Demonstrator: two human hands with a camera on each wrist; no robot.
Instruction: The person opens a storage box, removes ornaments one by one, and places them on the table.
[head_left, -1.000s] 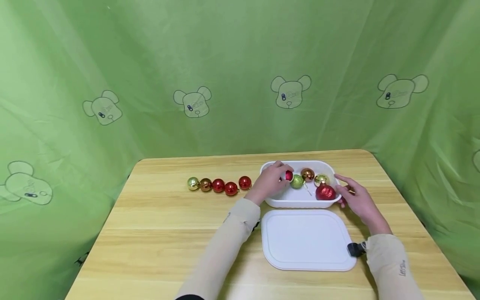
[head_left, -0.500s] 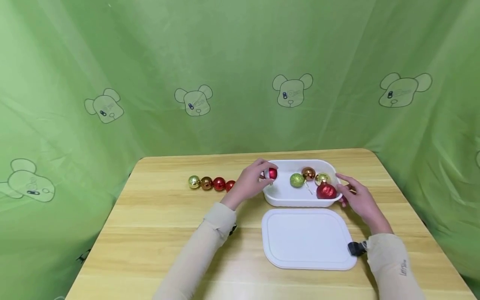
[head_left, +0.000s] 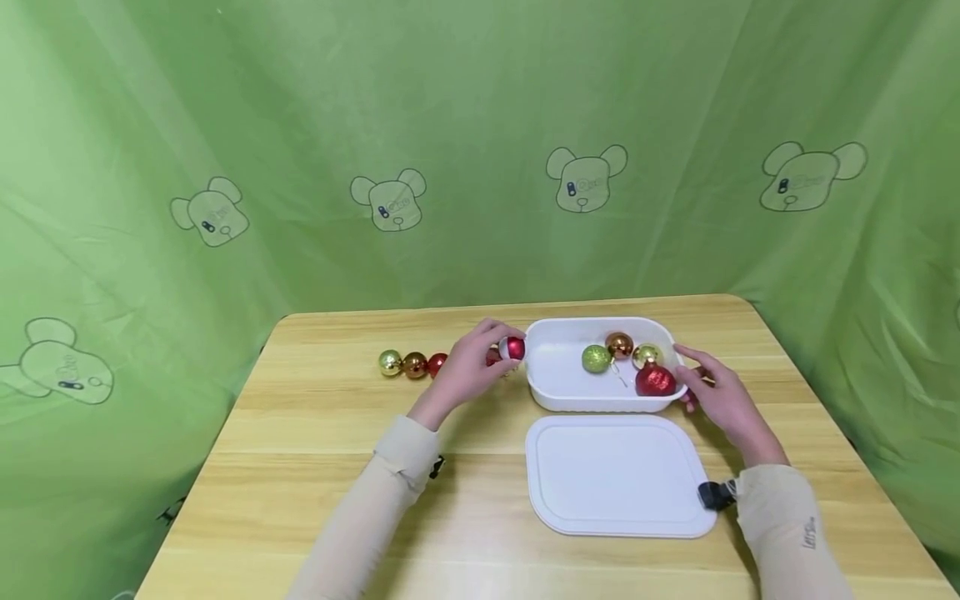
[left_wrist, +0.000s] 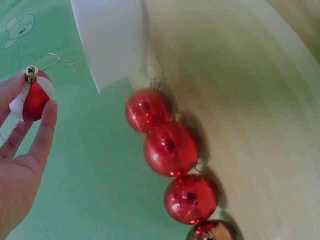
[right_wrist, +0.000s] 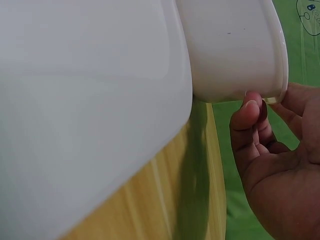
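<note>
My left hand (head_left: 471, 362) pinches a red and white Christmas ball (left_wrist: 36, 100) between thumb and fingers, just left of the white plastic box (head_left: 600, 403). The ball's gold cap and thread loop point up in the left wrist view. At the box's right end, my right hand (head_left: 720, 398) grips the rim. Inside the box lie a green glitter ball (head_left: 596, 358), a copper ball (head_left: 619, 345), a gold ball (head_left: 647, 357) and a larger red ornament (head_left: 656, 381). Behind the left hand runs a row of red balls (left_wrist: 171, 148), partly hidden in the head view.
The row's left end has a gold ball (head_left: 390, 362) and a brown ball (head_left: 415, 365). A white lid (head_left: 621, 477) lies flat in front of the box. The wooden table (head_left: 300, 500) stands against a green curtain (head_left: 480, 250).
My left hand has lifted the red and white ball out of the box and carried it left past the rim. The right hand has stayed at the box's right end.
</note>
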